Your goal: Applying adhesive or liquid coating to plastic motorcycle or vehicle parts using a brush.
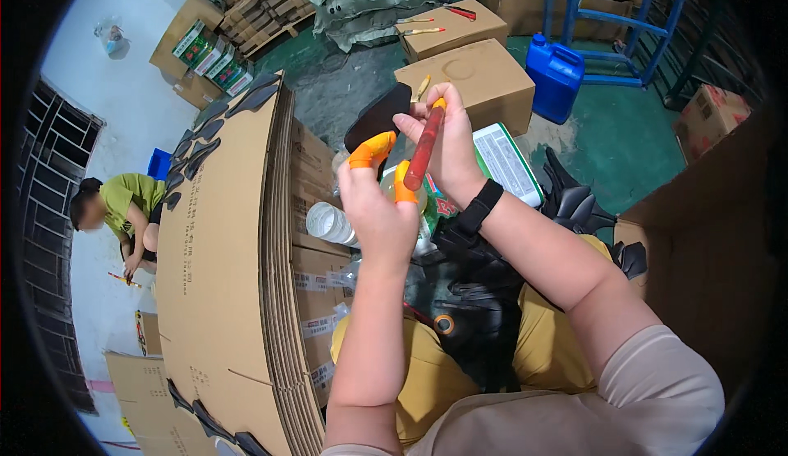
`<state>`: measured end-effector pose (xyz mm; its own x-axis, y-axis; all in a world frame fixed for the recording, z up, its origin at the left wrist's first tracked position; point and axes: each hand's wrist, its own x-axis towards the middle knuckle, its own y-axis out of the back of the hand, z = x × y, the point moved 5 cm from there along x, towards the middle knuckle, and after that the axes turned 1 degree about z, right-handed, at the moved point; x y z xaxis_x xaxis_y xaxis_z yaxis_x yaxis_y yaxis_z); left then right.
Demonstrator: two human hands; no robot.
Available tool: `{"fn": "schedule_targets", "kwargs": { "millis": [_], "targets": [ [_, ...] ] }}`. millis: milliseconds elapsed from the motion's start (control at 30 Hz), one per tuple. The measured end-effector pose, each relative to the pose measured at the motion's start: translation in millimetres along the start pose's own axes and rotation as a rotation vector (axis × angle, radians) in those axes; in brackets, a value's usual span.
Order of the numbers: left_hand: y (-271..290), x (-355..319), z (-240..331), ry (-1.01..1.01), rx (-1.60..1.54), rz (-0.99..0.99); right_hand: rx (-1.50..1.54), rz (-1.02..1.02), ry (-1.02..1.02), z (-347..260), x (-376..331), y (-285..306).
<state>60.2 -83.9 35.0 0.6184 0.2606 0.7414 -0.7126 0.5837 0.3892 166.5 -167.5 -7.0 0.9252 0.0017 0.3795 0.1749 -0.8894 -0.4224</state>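
Note:
A brush with a red handle [424, 148] is in my right hand [451, 140], fingers closed round it; its bristle end is hidden. Orange finger covers sit on the index finger and thumb of my left hand [377, 218]. Those fingers curl at the lower edge of a flat black curved piece [380, 118], which my left hand appears to grip; the exact hold is partly hidden. Under my hands stand a green and white container [439, 210], partly covered, and a clear plastic jar [330, 223]. Black pieces [476, 308] lie over my lap.
At my left rises a stack of flat cardboard [217, 234] with black pieces [197, 156] on top. Ahead are cardboard boxes [472, 74] with brushes, a blue jerrycan [556, 78] and a green-edged tin [506, 163]. A person [127, 210] crouches far left. An open carton [698, 267] stands right.

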Motion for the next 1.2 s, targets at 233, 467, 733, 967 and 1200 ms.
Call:
{"fn": "schedule_targets", "kwargs": {
  "millis": [233, 467, 733, 967, 1200],
  "targets": [
    [94.0, 20.0, 27.2, 0.06, 0.233, -0.053, -0.017, -0.209, -0.144, -12.9, -7.3, -2.9],
    [89.3, 13.0, -16.7, 0.211, 0.112, -0.344, -0.254, -0.505, 0.04, -35.6, -40.1, -35.9],
    [68.0, 5.7, -29.7, 0.45, -0.116, -0.492, -0.426, -0.65, 0.132, -32.8, -52.4, -43.2],
    [65.3, 3.4, -34.8, 0.492, -0.055, -0.49, -0.41, -0.671, 0.14, -30.3, -51.5, -41.9],
    [65.1, -1.4, -43.9, 0.599, -0.199, -0.428, -0.37, -0.626, 0.188, -30.0, -54.6, -45.2]
  ]
}}
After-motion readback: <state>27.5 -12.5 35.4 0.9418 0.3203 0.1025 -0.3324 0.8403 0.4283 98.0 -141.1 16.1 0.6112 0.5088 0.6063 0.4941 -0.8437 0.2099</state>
